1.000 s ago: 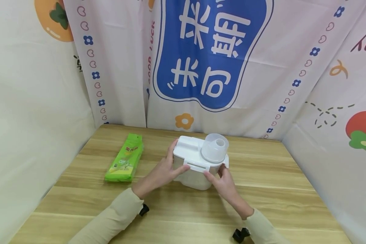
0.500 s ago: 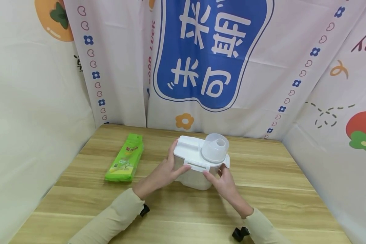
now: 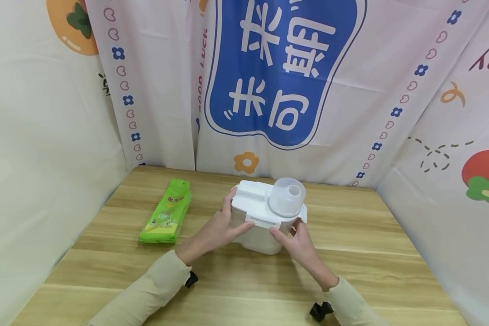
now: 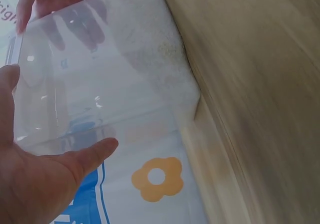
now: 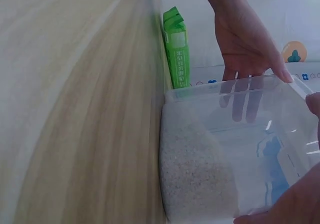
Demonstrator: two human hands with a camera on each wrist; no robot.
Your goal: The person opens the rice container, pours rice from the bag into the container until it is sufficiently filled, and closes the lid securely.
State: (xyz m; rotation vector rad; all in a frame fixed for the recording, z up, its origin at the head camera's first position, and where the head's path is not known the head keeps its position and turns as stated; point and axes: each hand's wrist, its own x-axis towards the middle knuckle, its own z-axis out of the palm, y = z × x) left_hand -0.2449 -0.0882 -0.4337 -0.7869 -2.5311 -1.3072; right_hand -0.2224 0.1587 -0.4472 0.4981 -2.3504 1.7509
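A clear rice storage container (image 3: 262, 241) with a white lid (image 3: 250, 197) stands upright at mid-table. Pale grains, seemingly rice, lie in its lower part (image 5: 192, 159). A translucent measuring cup (image 3: 287, 198) sits upside down on the lid's right half. My left hand (image 3: 217, 230) holds the container's left end, thumb near the front latch (image 3: 263, 221). My right hand (image 3: 301, 246) grips the right front corner, thumb just under that latch and fingers at the right end, partly hidden. The right-end latch (image 3: 303, 214) stands out from the lid.
A green sealed packet (image 3: 167, 213) lies to the left on the wooden table (image 3: 371, 253). Printed cloth (image 3: 167, 90) hangs behind and at both sides. Black camera mounts (image 3: 321, 312) show beneath the sleeves.
The right-end latch sticks out a little farther than a second ago. Both hands stay almost still on the container, which keeps its place.
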